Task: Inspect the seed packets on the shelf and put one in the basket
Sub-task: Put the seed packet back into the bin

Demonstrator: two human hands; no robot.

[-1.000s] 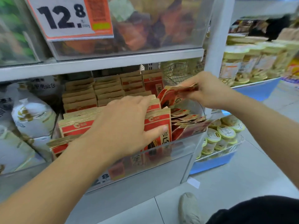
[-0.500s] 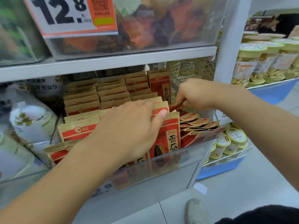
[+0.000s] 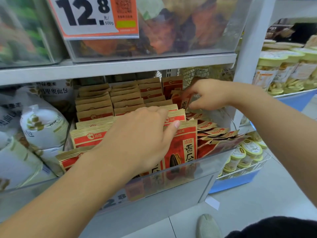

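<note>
A: Shelf bay (image 3: pixel 120 69), lower tier. Clear bin front (image 3: pixel 188 172) along the edge, rows of seed packets (image 3: pixel 125 98) standing upright behind it, kraft tops with red bands. White bags (image 3: pixel 42 124) packed in to the left. Loose small sachets (image 3: pixel 214 131) heaped at the right end of the bin.

B: Basket?

A: Wire mesh (image 3: pixel 205 73) visible behind the right hand, at the back right of the bay. Could be the basket; cannot tell.

B: Hands?

A: Left hand (image 3: pixel 140 140) laid over the front rows, fingers curled onto the packet tops, thumb against the front packet (image 3: pixel 185 148). Pressing and parting more than lifting, by the look. Right hand (image 3: pixel 211 95) reaching to the back right, fingertips pinching one red packet (image 3: pixel 184 102) at its upper edge, packet tilted, bottom hidden among its neighbours.

B: Risks, biggest first?

A: Whole front rows toppling forward over the low bin front if the left hand pushes or lets go abruptly; packets stand loose, held only by each other. Next, neighbours dragged up with the pinched packet, tightly filed there. Then the pinch itself: thin edge grip on slick film, likely to slip mid-lift and drop into the sachet heap. Smallest: forearm brushing sachets off the right end.

B: Remedy?

A: Steady hold on the rows, deeper grip on the packet, straight pull upward.
</note>
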